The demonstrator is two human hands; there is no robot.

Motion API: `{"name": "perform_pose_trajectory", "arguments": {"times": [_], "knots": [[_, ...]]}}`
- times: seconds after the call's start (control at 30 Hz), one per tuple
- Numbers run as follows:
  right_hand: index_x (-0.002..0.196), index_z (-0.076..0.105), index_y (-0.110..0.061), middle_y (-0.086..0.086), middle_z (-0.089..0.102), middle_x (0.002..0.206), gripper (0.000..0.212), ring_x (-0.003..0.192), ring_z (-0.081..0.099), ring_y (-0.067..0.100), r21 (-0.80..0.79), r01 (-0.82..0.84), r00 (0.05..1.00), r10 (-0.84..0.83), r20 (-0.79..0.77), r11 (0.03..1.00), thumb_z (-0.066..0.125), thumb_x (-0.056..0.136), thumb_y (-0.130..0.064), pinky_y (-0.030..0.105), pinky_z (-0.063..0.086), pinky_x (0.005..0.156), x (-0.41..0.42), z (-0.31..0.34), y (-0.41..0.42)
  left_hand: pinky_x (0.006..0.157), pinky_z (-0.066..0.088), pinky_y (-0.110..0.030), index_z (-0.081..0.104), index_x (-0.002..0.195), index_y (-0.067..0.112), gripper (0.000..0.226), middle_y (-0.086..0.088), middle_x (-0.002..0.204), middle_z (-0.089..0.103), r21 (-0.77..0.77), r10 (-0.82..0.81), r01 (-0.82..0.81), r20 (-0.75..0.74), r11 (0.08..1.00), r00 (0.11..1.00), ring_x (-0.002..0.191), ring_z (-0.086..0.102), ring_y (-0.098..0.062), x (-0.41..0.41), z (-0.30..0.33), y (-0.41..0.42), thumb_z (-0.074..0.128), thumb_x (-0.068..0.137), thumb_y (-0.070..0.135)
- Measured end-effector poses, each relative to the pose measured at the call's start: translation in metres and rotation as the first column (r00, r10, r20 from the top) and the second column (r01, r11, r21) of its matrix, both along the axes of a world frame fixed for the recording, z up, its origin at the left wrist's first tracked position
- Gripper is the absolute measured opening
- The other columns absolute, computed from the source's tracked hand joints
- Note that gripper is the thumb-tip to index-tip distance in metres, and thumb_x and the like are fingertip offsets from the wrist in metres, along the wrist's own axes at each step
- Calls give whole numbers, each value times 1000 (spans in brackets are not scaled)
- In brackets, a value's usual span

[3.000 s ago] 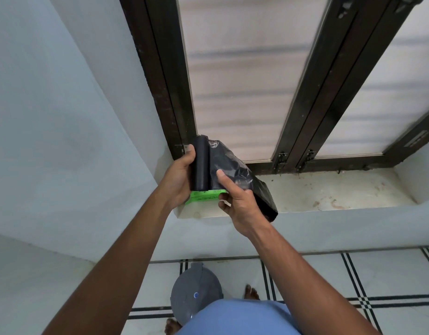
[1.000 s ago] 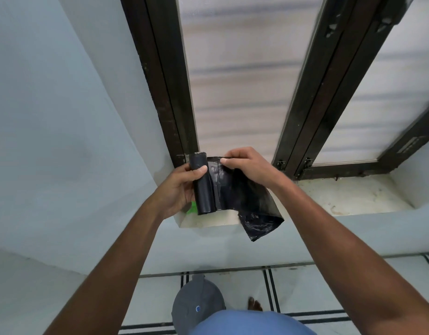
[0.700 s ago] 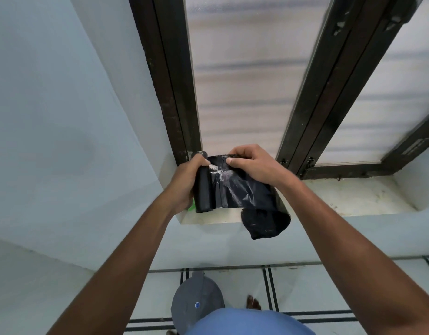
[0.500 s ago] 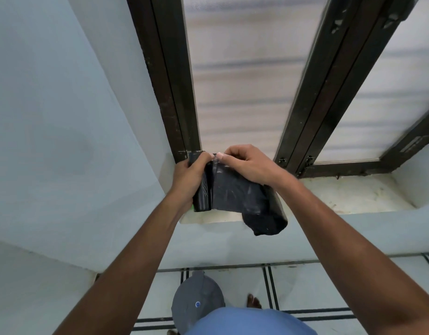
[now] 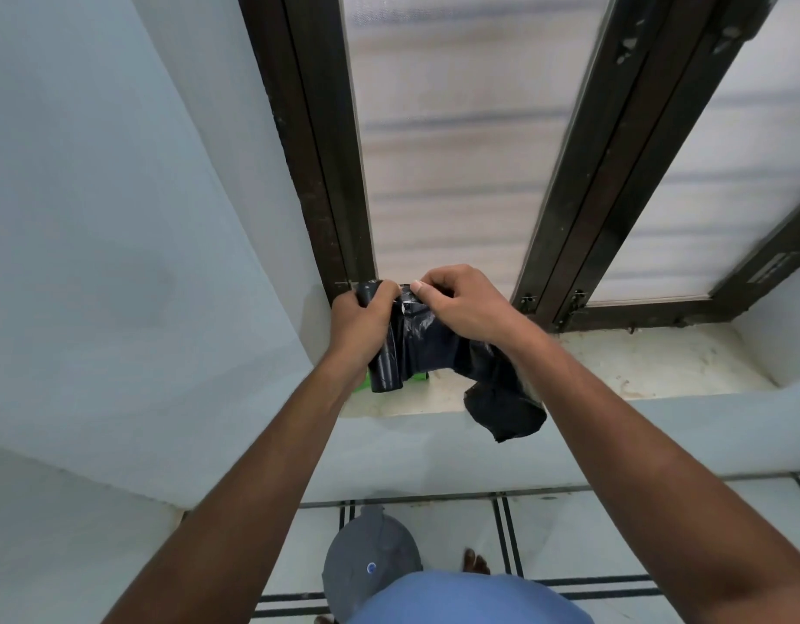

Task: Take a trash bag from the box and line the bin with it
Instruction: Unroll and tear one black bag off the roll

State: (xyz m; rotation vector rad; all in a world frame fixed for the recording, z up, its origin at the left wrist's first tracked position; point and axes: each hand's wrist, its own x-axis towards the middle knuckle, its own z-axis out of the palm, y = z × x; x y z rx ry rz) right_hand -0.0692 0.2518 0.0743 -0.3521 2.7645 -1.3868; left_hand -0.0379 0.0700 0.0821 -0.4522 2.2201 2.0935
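A black roll of trash bags (image 5: 386, 367) is held upright in front of the window sill, gripped by my left hand (image 5: 361, 322). One black trash bag (image 5: 497, 398) is unrolled from it and hangs crumpled to the right. My right hand (image 5: 461, 304) pinches the top edge of that bag right beside the roll, thumbs of both hands nearly touching. The green box (image 5: 418, 376) lies on the sill behind the roll, mostly hidden. The grey bin (image 5: 371, 560) with its lid stands on the floor below, by my feet.
The stone window sill (image 5: 636, 367) runs to the right under a dark-framed window (image 5: 326, 173) with frosted panes. A pale blue wall (image 5: 118, 263) closes the left side. The tiled floor (image 5: 591, 533) has dark stripe lines.
My right hand moved from under the bag to its top edge, then slid left until it met my left hand at the roll. The loose bag now hangs lower on the right.
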Motion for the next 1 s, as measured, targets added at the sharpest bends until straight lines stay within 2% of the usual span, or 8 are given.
{"name": "perform_pose_trajectory", "arguments": {"times": [0.1,0.23,0.4,0.57,0.67,0.77,0.93,1.0], "knots": [[76,72,-14,-11,52,57,47,58,46,9,-43,11,1000,-12,-16,999,64,112,-42,34,40,64,3,0,-4,69,59,-36,75,84,8,28,-3,76,72,-25,38,-39,-28,999,999,74,72,-20,-2,-2,3,72,95,34],[80,80,-16,-2,59,59,43,58,50,8,-129,41,999,-44,-20,991,68,110,-45,34,41,63,5,-5,-10,65,58,-34,73,75,17,23,0,70,71,-27,92,-93,-43,995,995,69,71,-17,-5,-3,8,75,92,33],[80,82,-17,6,76,71,39,70,70,30,-179,135,986,-150,-72,975,69,107,-42,45,55,66,7,-13,-16,62,58,-34,74,76,16,20,4,65,70,35,165,-165,3,986,986,62,69,-14,-4,-1,17,78,87,33],[68,64,-1,0,48,58,55,56,43,14,-216,340,936,-352,-19,915,67,108,-38,34,37,61,-3,-25,3,68,55,-36,67,75,16,21,-1,71,64,116,290,-289,11,950,957,69,63,-21,-10,9,11,78,91,23],[84,73,4,16,63,67,56,63,58,16,-287,297,955,-282,93,911,68,109,-45,33,47,65,1,-23,7,69,57,-36,67,79,17,20,-3,75,64,106,233,-231,-4,967,972,71,65,-22,-12,11,5,77,93,26],[94,80,-1,3,70,74,52,67,65,10,-326,221,972,-178,155,919,74,106,-51,28,52,66,9,-12,2,67,60,-35,69,84,17,17,-4,77,65,105,214,-213,7,971,977,68,67,-21,-13,11,3,75,95,28],[98,82,-2,-3,54,71,52,62,47,9,-111,32,979,-9,205,993,84,97,-55,24,36,57,13,-9,13,77,68,-55,72,87,11,22,-11,74,70,228,206,-213,55,950,977,71,71,-29,-15,11,-4,79,82,31],[97,82,-1,-4,51,69,46,59,43,8,-117,20,975,6,221,993,84,100,-48,21,33,54,15,-8,14,67,68,-43,71,91,8,18,-6,63,71,246,188,-194,50,950,981,60,71,-25,-13,12,-4,76,89,24]]}}
